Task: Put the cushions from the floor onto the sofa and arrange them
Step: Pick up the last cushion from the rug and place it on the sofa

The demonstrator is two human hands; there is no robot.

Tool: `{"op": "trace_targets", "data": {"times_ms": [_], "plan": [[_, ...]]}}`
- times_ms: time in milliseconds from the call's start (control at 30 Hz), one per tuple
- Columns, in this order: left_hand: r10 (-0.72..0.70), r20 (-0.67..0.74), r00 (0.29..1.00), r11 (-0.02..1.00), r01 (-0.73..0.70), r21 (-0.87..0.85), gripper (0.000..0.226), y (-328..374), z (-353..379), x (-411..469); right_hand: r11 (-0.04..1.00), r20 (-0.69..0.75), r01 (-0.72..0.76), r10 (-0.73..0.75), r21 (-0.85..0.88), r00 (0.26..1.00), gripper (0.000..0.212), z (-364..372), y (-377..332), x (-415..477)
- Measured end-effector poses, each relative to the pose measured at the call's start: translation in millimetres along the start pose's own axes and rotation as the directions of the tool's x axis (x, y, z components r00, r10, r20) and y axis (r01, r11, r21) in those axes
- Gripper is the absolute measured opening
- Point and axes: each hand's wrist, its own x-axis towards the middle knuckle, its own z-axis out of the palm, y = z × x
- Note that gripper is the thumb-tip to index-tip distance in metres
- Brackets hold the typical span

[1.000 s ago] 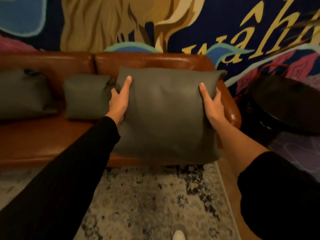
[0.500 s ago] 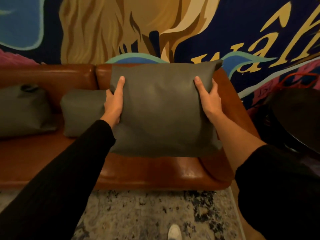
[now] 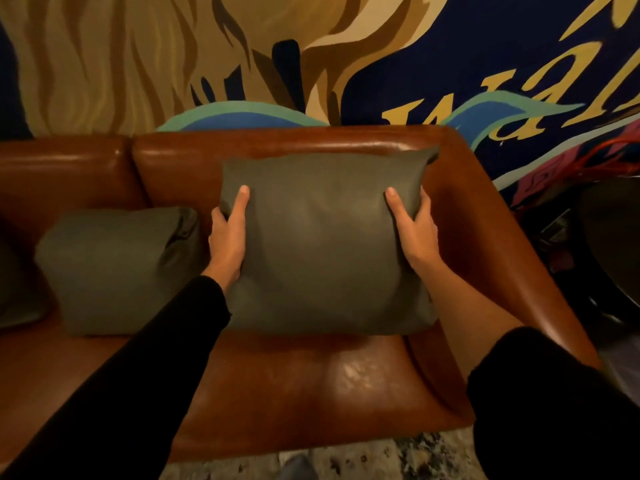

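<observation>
**Both hands clamp the cushion at the sofa's right end**

Left hand (image 3: 227,237) and right hand (image 3: 414,230) each keep a closed grip on one side edge of the grey cushion (image 3: 322,251). Both thumbs lie flat on its near face. The other fingers wrap round behind it and are hidden.

The cushion stands on the brown sofa (image 3: 294,386) at its right end, with its top against the backrest and its far right corner close by the right armrest. Its lower edge meets the seat, but whether its full weight rests there cannot be told.

A second cushion (image 3: 114,268) lies on the seat just left of it. That cushion's right end is right beside the back of the left hand, and contact between them cannot be made out. A third cushion (image 3: 14,289) is cut off at the left edge, so only a dark corner shows.

Black sleeves (image 3: 131,386) cover the arms, the left one to the wrist and the right one only near the elbow.

The sofa's left part runs out of view. Behind it is a painted wall (image 3: 138,64) whose yellow letters are cut off at the right and cannot be read.

Right of the armrest a dark shape (image 3: 609,244) sits in shadow, too dim to name.

At the near edge shows a strip of patterned rug (image 3: 381,455), with a blurred shoe (image 3: 298,467) tip on it.
</observation>
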Motion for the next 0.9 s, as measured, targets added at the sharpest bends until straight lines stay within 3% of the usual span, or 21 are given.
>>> {"op": "trace_targets", "data": {"times_ms": [167, 300, 467, 800, 900], "plan": [[-0.054, 0.026, 0.998, 0.997, 0.052, 0.051, 0.1, -26, 21, 59, 0.999, -0.011, -0.037, 0.036, -0.026, 0.999, 0.106, 36, 24, 47], [-0.096, -0.011, 0.995, 0.993, 0.097, 0.061, 0.07, -58, 37, 93, 0.996, -0.002, -0.046, 0.046, -0.076, 0.999, 0.1, 55, 48, 78], [-0.147, -0.063, 0.987, 0.987, 0.15, 0.054, 0.058, -98, 51, 115, 0.992, 0.018, -0.046, 0.049, -0.119, 0.999, 0.092, 74, 84, 103], [-0.148, -0.092, 0.985, 0.983, 0.157, 0.093, 0.057, -146, 57, 148, 0.991, 0.103, -0.066, 0.078, -0.12, 0.992, 0.098, 109, 136, 127], [-0.107, -0.091, 0.99, 0.988, 0.116, 0.097, 0.079, -149, 64, 151, 0.989, 0.092, -0.076, 0.088, -0.13, 0.992, 0.089, 112, 144, 135]]}}
